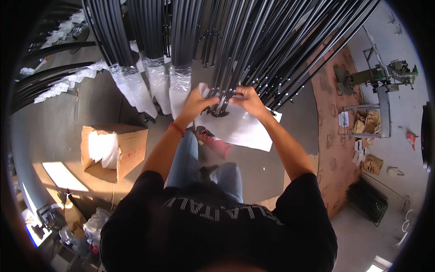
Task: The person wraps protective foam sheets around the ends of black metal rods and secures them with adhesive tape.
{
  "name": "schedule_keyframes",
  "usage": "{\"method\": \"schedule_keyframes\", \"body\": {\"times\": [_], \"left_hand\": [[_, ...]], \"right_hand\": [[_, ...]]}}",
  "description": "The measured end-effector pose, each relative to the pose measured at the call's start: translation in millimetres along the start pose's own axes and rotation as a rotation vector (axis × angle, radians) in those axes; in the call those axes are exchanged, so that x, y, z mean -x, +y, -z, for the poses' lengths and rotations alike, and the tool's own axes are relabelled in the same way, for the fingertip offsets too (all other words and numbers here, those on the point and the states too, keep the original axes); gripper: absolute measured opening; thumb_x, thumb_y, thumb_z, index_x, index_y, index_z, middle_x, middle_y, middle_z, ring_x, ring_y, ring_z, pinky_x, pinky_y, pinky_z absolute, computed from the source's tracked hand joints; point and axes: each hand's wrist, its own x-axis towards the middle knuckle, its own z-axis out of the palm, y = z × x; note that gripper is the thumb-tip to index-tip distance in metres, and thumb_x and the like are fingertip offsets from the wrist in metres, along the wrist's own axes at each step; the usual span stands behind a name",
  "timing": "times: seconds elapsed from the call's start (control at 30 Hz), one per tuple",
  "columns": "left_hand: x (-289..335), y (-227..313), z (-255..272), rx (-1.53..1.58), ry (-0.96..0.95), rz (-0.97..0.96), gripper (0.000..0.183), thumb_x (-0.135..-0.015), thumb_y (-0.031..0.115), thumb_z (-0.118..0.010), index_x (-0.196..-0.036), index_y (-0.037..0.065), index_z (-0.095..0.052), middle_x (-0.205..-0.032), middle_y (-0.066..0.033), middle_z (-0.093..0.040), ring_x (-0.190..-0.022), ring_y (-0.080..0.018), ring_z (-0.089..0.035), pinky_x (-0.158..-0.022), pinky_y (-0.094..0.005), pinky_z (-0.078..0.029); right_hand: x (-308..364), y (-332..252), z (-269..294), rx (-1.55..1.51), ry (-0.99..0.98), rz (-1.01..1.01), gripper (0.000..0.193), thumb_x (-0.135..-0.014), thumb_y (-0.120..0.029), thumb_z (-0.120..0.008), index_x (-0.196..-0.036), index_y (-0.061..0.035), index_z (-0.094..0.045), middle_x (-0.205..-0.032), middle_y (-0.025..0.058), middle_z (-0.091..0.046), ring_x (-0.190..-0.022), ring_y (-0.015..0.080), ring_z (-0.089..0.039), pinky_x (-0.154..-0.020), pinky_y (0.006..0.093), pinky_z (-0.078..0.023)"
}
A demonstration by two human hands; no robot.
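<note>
Several thin black metal rods [223, 93] hang down in front of me, their lower ends between my two hands. My left hand [201, 102] is closed at the left of these ends, with a white foam sheet [242, 129] gathered in its fingers. From the right, my right hand [248, 100] pinches at the rods, thumb and fingertips close together. The foam sheet spreads below and behind the rod ends, reaching under my right forearm. Just to the left stand bundles of black rods whose ends are covered in white foam and clear film [180, 86].
More loose black rods [276, 59] fan out at the upper right. An open cardboard box [131, 147] with white sheets inside stands at the left. A green machine [385, 75] and a metal-framed bin [367, 121] are at the far right. Plastic bags [96, 224] lie lower left.
</note>
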Motion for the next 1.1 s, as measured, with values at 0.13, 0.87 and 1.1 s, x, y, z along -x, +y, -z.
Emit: {"method": "schedule_keyframes", "body": {"times": [0.13, 0.87, 1.1], "left_hand": [[20, 3, 8, 0.357, 0.035, 0.255, 0.027, -0.082, 0.011, -0.057, -0.106, 0.001, -0.05, -0.094, -0.0036, -0.056, -0.084, -0.0113, -0.055, -0.073, -0.024, -0.044], [48, 50, -74, 0.126, 0.473, 0.329, 0.014, -0.079, 0.01, -0.06, -0.09, 0.001, -0.058, -0.08, -0.0014, -0.057, -0.071, -0.0095, -0.053, -0.062, -0.0241, -0.043], [62, 51, -100, -0.006, 0.63, 0.212, 0.02, -0.081, 0.017, -0.059, -0.088, -0.002, -0.06, -0.079, -0.0035, -0.06, -0.068, -0.0082, -0.055, -0.059, -0.0232, -0.044]], "right_hand": [[15, 10, -4, -0.044, 0.031, -0.088, 0.025, -0.071, 0.006, -0.06, -0.096, 0.0037, -0.059, -0.085, 0.0031, -0.061, -0.082, 0.0107, -0.056, -0.074, 0.025, -0.046], [24, -13, 22, -0.684, -0.453, -0.217, 0.054, -0.068, -0.018, -0.065, -0.12, -0.0089, -0.051, -0.117, 0.0052, -0.054, -0.111, 0.018, -0.045, -0.098, 0.0294, -0.027], [32, -29, 23, -0.494, -0.546, -0.249, 0.042, -0.07, -0.018, -0.064, -0.11, -0.0083, -0.057, -0.105, 0.0014, -0.058, -0.101, 0.0137, -0.049, -0.091, 0.0263, -0.031]]}}
